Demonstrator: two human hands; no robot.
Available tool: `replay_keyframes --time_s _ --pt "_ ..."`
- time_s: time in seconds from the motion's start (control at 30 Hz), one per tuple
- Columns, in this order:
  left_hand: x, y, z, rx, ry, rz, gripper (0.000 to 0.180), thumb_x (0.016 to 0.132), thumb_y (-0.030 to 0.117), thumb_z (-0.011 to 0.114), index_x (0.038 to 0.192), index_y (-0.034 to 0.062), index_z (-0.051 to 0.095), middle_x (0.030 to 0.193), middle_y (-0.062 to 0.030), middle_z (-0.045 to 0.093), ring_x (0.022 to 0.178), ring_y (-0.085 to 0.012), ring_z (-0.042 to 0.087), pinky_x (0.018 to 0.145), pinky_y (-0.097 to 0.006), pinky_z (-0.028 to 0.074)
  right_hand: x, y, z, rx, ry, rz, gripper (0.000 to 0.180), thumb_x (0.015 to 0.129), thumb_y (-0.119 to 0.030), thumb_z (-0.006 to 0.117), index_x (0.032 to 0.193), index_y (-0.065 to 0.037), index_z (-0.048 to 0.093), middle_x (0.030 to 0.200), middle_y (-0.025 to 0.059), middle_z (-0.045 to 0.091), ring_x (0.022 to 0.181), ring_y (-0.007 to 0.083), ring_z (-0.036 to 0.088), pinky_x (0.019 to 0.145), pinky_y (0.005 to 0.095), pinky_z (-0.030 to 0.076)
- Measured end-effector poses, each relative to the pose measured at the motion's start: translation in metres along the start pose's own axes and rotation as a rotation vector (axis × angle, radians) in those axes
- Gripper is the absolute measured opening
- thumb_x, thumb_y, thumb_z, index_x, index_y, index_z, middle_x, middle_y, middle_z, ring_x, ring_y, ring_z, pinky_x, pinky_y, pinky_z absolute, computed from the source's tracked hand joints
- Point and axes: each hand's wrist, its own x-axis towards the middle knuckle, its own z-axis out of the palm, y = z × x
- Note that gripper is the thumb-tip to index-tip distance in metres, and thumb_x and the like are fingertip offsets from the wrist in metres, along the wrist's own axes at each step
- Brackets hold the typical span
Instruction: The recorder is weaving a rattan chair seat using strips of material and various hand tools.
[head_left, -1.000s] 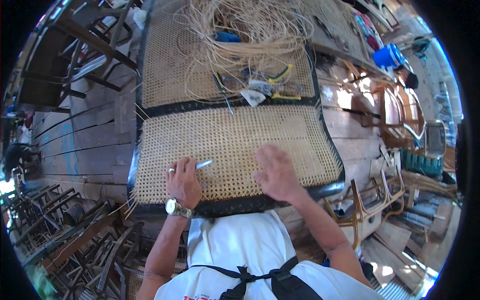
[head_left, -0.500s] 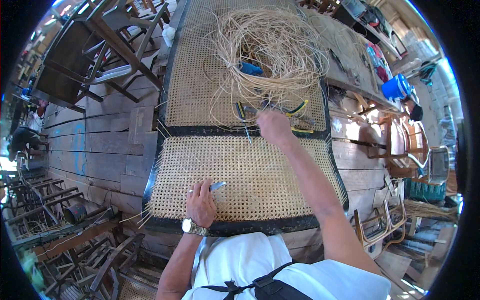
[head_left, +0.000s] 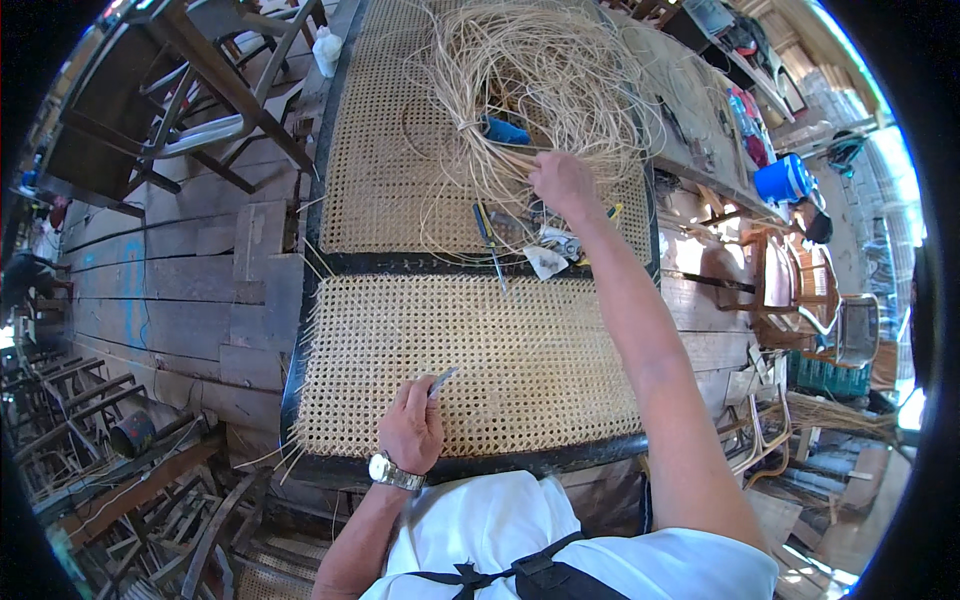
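Observation:
My left hand, with a watch on the wrist, rests at the near edge of the woven cane panel. A small knife is gripped in it, its pale blade pointing up and right. My right hand reaches to the lower edge of a big loose coil of cane strands; its fingers close on some strands there. Below that hand lie a thin pointed tool with a yellow-and-black handle and a crumpled white piece. A blue object sits inside the coil.
The panel lies in a dark frame, with loose cane ends along its left side. Wooden chairs stand at left and right. A blue-and-white jug and a white bottle are farther off.
My right hand has moved up from the tools to the cane coil. The white piece and metal tools beneath it now show. My left hand has turned slightly, tilting the knife upward.

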Motion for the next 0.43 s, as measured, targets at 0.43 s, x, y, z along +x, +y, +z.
replay_keyframes --time_s 0.43 --pt "0.024 -0.018 -0.001 -0.507 0.056 -0.136 0.012 0.101 0.011 0.058 0.106 0.0022 0.065 0.084 -0.0128 0.067 0.071 -0.0217 0.065 0.061 -0.032 0.05 0.016 -0.013 -0.086 1.235 -0.655 0.119 0.017 0.095 -0.018 0.07 0.102 -0.003 0.066 0.084 -0.0007 0.066 0.077 0.0073 0.06 0.071 0.0216 0.049"
